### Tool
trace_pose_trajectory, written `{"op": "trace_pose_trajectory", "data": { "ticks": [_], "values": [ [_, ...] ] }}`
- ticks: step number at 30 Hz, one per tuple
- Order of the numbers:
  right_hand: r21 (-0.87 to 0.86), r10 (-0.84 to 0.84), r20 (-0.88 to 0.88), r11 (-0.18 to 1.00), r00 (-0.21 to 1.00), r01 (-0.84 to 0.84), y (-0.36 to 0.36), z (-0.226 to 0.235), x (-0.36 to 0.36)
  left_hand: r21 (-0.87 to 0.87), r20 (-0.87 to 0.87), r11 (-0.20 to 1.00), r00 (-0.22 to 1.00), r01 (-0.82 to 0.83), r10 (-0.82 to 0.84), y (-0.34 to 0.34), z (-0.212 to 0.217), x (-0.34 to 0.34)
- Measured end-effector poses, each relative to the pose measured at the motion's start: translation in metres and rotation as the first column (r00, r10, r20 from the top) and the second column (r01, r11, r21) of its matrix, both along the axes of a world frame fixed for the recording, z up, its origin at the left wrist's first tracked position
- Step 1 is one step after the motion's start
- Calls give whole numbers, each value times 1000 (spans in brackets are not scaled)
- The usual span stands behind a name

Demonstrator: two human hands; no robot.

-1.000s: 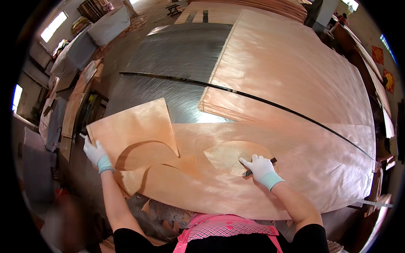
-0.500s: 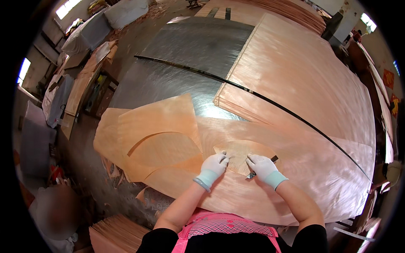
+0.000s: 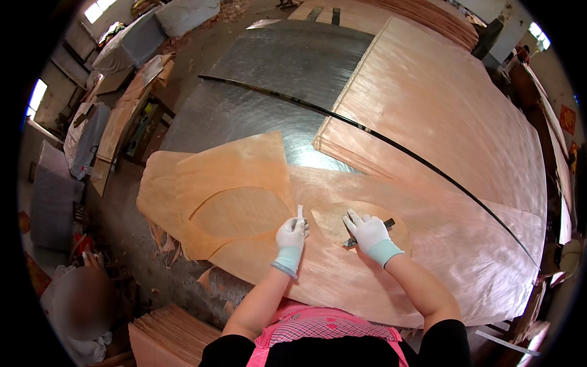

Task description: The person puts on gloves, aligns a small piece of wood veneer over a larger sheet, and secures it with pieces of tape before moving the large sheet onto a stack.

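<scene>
At the far left, a blurred person (image 3: 82, 306) crouched low beside a stack of veneer strips (image 3: 165, 333) on the floor. Loose offcut veneer pieces (image 3: 229, 183), one with a curved cut-out, lay over the worktop's left edge. The left hand (image 3: 291, 235), gloved white, was closed around a small white stick-like tool (image 3: 299, 213), its tip standing up at the rim of the oval patch (image 3: 339, 223); what kind of tool it was could not be told. The oval patch sat in the large veneer sheet (image 3: 440, 244) spread across the worktop (image 3: 269, 92). The right hand (image 3: 367, 231), also gloved, pressed flat on the patch with a dark knife-like blade (image 3: 370, 234) held under the fingers. The step in hand seemed to be fitting or trimming a patch into the sheet; the next move would likely call for steady pressure and a careful line along the oval's edge. A thin black strip (image 3: 391, 144) crossed the scuffed grey metal worktop diagonally, with a thick veneer stack (image 3: 440, 104) beyond it. The room looked like a cluttered workshop, with covered bundles and windows at the upper left.
</scene>
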State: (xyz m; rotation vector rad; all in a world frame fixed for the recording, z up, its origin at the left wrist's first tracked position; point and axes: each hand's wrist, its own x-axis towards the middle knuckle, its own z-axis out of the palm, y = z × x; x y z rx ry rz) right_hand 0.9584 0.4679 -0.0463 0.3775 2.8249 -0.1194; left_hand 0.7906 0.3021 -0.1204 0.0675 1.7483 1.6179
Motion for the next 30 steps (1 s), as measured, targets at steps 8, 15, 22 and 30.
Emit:
{"op": "trace_pose_trajectory", "data": {
  "ticks": [8,15,22,30],
  "values": [
    [-93,-43,-253,995,966,20,-17,-14,-17,50,160,999,987,-14,6,13,2,-16],
    [-113,-19,-203,994,979,-5,-26,-35,-23,47,174,994,979,98,-105,8,1,-26],
    [-173,-40,-181,985,983,8,-31,-31,-33,55,198,996,977,68,-78,10,8,-25],
    [-230,-73,-166,973,983,33,-40,-22,-35,49,211,997,975,52,-62,10,10,-27]
  ]
}}
